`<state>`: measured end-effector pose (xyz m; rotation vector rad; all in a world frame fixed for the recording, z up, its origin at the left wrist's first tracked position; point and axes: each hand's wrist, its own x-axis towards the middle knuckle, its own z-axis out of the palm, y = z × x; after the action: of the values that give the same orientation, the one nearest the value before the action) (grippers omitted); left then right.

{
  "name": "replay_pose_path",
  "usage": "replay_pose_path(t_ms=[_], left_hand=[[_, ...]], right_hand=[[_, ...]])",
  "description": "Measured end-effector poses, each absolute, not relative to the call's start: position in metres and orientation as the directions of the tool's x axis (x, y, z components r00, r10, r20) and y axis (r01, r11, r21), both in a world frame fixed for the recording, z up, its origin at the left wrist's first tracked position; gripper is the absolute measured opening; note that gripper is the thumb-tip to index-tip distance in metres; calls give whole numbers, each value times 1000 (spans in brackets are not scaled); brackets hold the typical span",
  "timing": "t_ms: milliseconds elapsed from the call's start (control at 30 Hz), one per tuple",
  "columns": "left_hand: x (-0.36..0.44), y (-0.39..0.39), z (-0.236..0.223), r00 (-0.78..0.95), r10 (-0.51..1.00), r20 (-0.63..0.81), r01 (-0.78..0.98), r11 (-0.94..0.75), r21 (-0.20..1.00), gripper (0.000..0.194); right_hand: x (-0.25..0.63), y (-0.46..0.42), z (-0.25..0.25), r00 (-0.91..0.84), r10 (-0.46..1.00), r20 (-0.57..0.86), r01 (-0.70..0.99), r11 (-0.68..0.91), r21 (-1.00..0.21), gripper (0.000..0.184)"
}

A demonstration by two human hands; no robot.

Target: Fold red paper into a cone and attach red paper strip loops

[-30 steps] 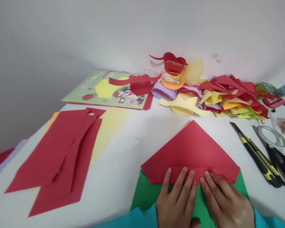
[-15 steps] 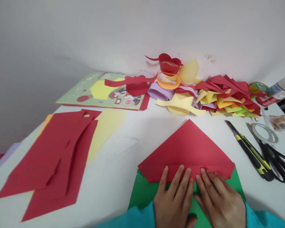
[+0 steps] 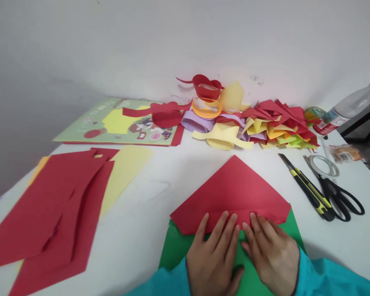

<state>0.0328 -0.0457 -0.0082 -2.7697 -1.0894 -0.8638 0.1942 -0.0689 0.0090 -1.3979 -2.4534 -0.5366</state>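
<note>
A folded sheet of red paper [image 3: 234,185] lies in front of me, its point facing away and a folded strip along its near edge. Beneath its lower part is a green sheet or mat [image 3: 172,242]. My left hand [image 3: 214,255] is laid on the folded strip with its fingers spread. Beside it, my right hand [image 3: 269,250] presses the same strip with outstretched fingers, its thumb lower over the green surface. Both hands touch the paper from above without gripping it.
Red paper sheets [image 3: 49,197] lie left over pale yellow paper [image 3: 123,176]. Behind are a printed pad [image 3: 80,123], curled paper shapes [image 3: 206,119] and a folded paper pile [image 3: 280,123]. To the right are a utility knife [image 3: 308,189], scissors [image 3: 336,193], tape [image 3: 323,165] and a bottle [image 3: 342,109].
My view has turned slightly right, so things appear further left and more of the bottle shows. Both hands stay on the red paper's folded strip.
</note>
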Motion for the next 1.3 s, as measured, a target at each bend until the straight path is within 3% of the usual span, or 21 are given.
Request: replay_pose_path(t_ms=[167, 400, 633, 800, 900, 1033, 1133, 1300], left_hand=[[27, -54, -2, 577, 661, 480, 729, -682, 62, 44], [14, -65, -3, 599, 659, 455, 791, -577, -205, 54], [6, -67, -5, 473, 783, 404, 881, -416, -225, 52], [0, -62, 20, 437, 836, 330, 895, -370, -247, 51], [3, -59, 33, 509, 735, 448, 861, -435, -263, 46], [18, -47, 25, 671, 450, 589, 656, -731, -188, 22], [27, -31, 12, 715, 357, 601, 528, -839, -129, 23], [26, -18, 9, 752, 277, 598, 452, -877, -162, 28]], right_hand=[[190, -66, 12, -473, 756, 452, 878, 448, 170, 28], [188, -67, 8, -474, 745, 468, 879, 428, 210, 30], [190, -67, 5, -484, 739, 469, 875, 415, 249, 29], [192, -67, 3, -502, 725, 471, 865, 424, 269, 27], [192, -67, 4, -506, 711, 488, 862, 437, 257, 26], [193, -64, 8, -497, 706, 505, 866, 445, 230, 27], [194, -61, 10, -515, 678, 525, 852, 470, 229, 23], [199, -56, 13, -553, 618, 559, 822, 515, 244, 19]])
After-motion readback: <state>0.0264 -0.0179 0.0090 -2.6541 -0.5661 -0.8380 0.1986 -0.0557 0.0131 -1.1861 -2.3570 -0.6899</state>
